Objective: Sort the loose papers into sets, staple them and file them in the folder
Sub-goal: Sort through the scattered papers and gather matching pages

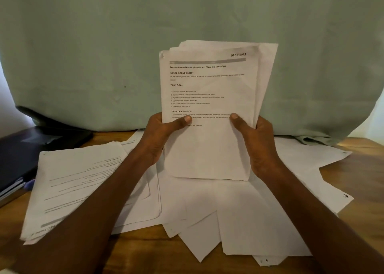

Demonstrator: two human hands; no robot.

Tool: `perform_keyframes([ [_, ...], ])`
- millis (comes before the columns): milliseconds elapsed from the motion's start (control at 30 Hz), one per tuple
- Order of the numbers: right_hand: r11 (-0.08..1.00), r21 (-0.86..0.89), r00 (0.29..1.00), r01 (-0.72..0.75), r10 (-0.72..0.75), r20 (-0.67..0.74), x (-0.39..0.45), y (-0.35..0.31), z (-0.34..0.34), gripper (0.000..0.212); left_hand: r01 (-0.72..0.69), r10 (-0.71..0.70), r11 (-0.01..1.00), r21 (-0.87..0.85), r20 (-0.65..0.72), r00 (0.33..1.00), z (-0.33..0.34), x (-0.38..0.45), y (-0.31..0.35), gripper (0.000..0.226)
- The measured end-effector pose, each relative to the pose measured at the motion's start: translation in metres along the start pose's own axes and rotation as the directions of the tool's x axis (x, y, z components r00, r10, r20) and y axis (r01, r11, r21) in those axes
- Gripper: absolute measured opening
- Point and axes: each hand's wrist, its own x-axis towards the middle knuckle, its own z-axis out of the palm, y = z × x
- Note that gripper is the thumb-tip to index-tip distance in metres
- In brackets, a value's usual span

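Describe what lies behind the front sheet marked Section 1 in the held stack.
Behind the front sheet, several more sheets fan out at its top and right edges. Their printed faces are covered, so their contents and count cannot be seen.

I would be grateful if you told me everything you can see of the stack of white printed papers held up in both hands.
The stack of white printed papers is held upright above the wooden table, its sheets fanned unevenly at the top. The front sheet shows black text, a grey bar and handwritten "SECTION 1" at its upper right. It looks slightly creased. The left hand grips its left edge and the right hand its right edge, thumbs pressed on the front.
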Motion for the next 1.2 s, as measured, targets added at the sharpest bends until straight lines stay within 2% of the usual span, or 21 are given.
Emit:
perform_keyframes([
  [133,0.996,-0.086,0.996,-0.039,0.046,0.076,-0.006,0.004,0.003,0.030,0.017,-0.018,1.000,0.019,0.033,0.999,0.001,-0.003,0.000,0.050],
  [233,0.999,-0.037,0.999,-0.006,0.007,0.034,-0.005,-0.002,0.003,0.021,-0.048,0.048,0.999,-0.004,-0.003,0.999,-0.006,0.000,0.008,0.046],
  [300,0.999,-0.032,0.998,0.001,0.001,0.062,-0.003,-0.007,0.001,0.017,-0.096,0.096,0.993,-0.070,-0.006,0.995,-0.011,0.003,0.015,0.047],
  [400,0.999,-0.034,0.996,0.003,0.000,0.085,-0.005,-0.006,0.002,0.026,-0.092,0.092,0.994,-0.056,0.009,0.996,-0.010,0.001,0.018,0.052],
  [533,0.999,-0.009,0.997,0.052,-0.052,0.057,-0.003,-0.011,0.000,0.025,-0.096,0.096,0.995,0.003,-0.040,0.995,0.002,-0.001,0.015,0.043],
  [733,0.999,-0.017,0.995,-0.027,0.029,0.099,-0.004,-0.004,-0.001,0.030,-0.086,0.085,0.996,-0.027,-0.047,0.995,0.009,-0.004,0.015,0.036],
  [833,1.000,0.025,0.999,0.002,-0.003,0.050,-0.004,-0.007,-0.001,0.027,-0.002,0.005,0.998,-0.057,0.052,0.999,0.003,-0.005,0.008,0.039],
  [933,0.999,-0.004,0.999,0.046,-0.046,0.012,-0.006,-0.009,-0.001,0.026,0.069,-0.082,0.994,0.080,0.174,0.981,0.001,-0.008,0.002,0.039],
  [1033,0.996,-0.057,0.997,0.075,-0.075,0.003,-0.005,-0.008,-0.001,0.021,0.028,-0.041,0.992,0.121,0.106,0.994,0.005,-0.006,-0.005,0.041],
  [1100,0.995,-0.096,0.999,0.029,-0.025,0.036,-0.005,-0.004,-0.001,0.019,0.029,-0.032,0.993,0.112,0.029,0.999,0.007,-0.006,-0.015,0.041],
  [1200,0.987,-0.160,0.996,-0.011,0.024,0.083,-0.004,0.007,-0.003,0.025,0.043,-0.043,0.992,0.117,0.001,0.999,0.006,-0.009,-0.027,0.040],
])
